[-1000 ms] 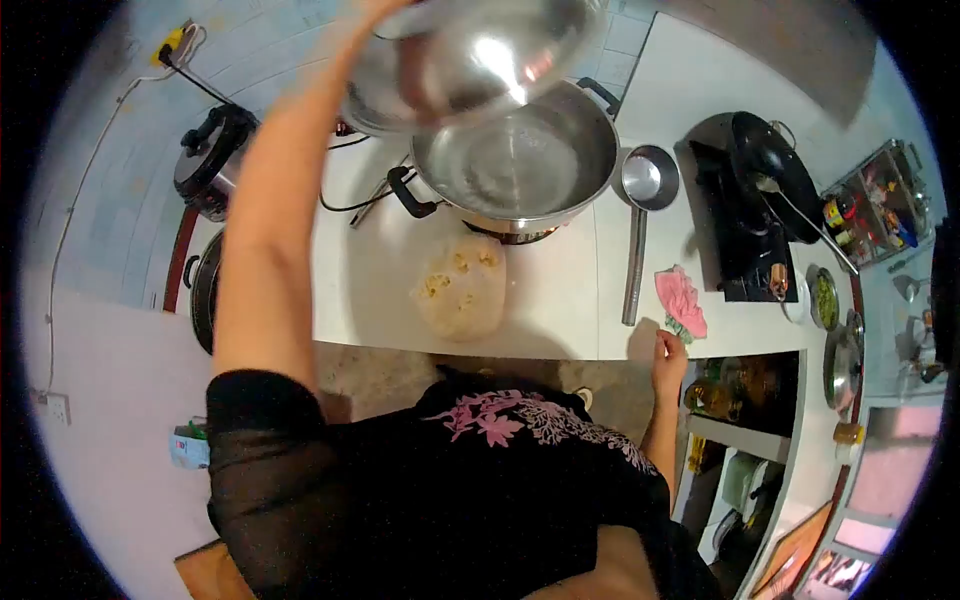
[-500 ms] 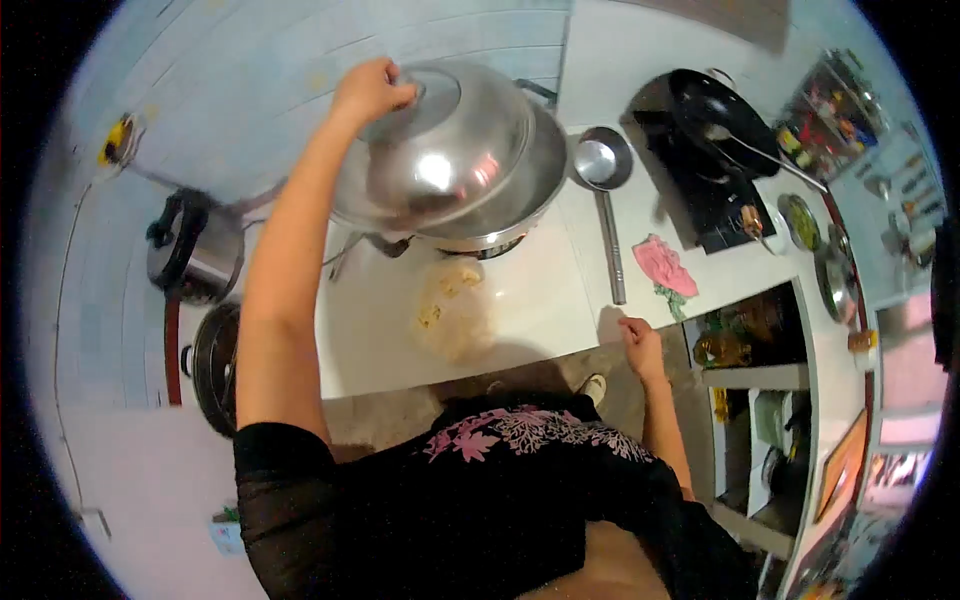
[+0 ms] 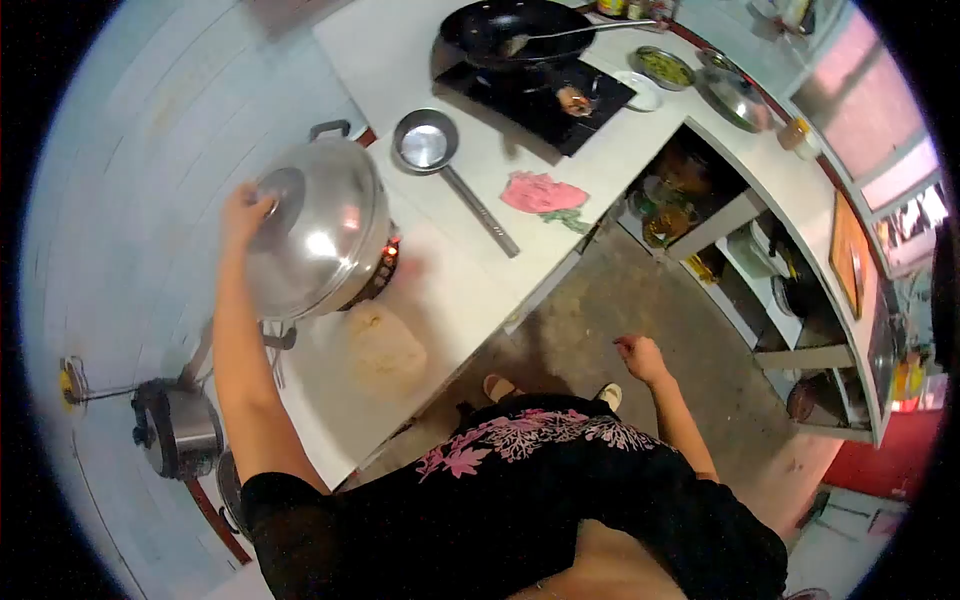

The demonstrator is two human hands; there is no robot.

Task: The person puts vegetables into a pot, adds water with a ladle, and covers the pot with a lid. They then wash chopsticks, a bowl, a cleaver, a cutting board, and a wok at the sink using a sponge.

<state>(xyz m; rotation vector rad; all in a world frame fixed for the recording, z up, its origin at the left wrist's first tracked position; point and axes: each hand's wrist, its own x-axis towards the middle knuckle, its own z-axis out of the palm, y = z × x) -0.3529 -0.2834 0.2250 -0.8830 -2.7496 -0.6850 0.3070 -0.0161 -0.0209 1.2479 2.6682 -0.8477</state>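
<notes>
My left hand [image 3: 243,215] is closed on the knob of a large domed metal lid [image 3: 325,215]. The lid sits over a big two-handled pan [image 3: 335,297], covering its inside. That pan stands on a cooker [image 3: 388,255] with red lights glowing on its front. My right hand [image 3: 642,358] hangs above the floor, away from the counter, its fingers curled with nothing visible in them. A long-handled metal ladle [image 3: 427,145] lies on the counter to the right of the pan. In front of the pan is a pale, blurred round patch [image 3: 388,355] with yellowish bits.
A black wok [image 3: 515,45] with a utensil in it stands on a black cooktop [image 3: 535,105]. Nearby are a pink cloth [image 3: 542,192], a bowl of green food [image 3: 664,68] and a metal lid [image 3: 735,100]. A cooker pot [image 3: 178,428] stands at left; open shelves [image 3: 735,235] are at right.
The lid has come down from a tilted, raised position onto the pan, with my left hand still on its knob. The view has turned right, and my right hand is now farther from the counter.
</notes>
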